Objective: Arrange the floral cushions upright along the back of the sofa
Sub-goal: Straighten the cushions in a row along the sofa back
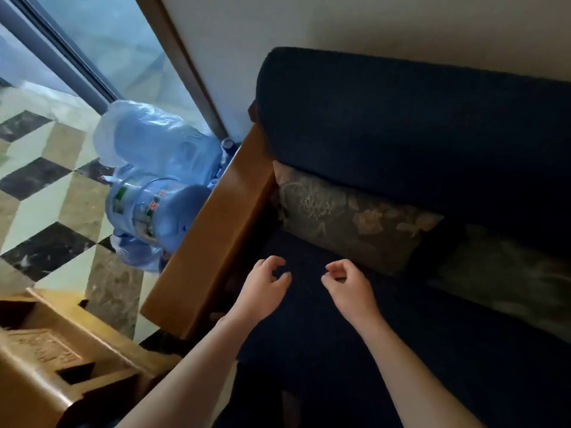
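Floral cushions, 2 of them, lie along the foot of the dark blue backrest (417, 118) of the sofa. The first cushion (349, 220) sits at the left end, its corner tucked against the wooden armrest (216, 230), leaning back on the backrest. The second cushion (506, 273) lies to its right, in shadow, running toward the right edge of the view; its pattern is hard to make out. Both rest on the dark blue seat (309, 319).

2 bare hands hover over the seat, near the first cushion but apart from it. The left hand (262, 285) is close to the armrest, its fingers (272, 262) loosely curled and apart, holding nothing. The right hand (346, 282) is just to its right, fingers (336, 267) also curled inward and empty, thumb nearly meeting the forefinger.

Left of the armrest, on the checkered tile floor (40, 211), 2 large blue water jugs (154, 180) lie on their sides, partly wrapped in clear plastic. At the near left stands 1 carved wooden piece of furniture (52, 359). A glass door (102, 41) fills the far left.
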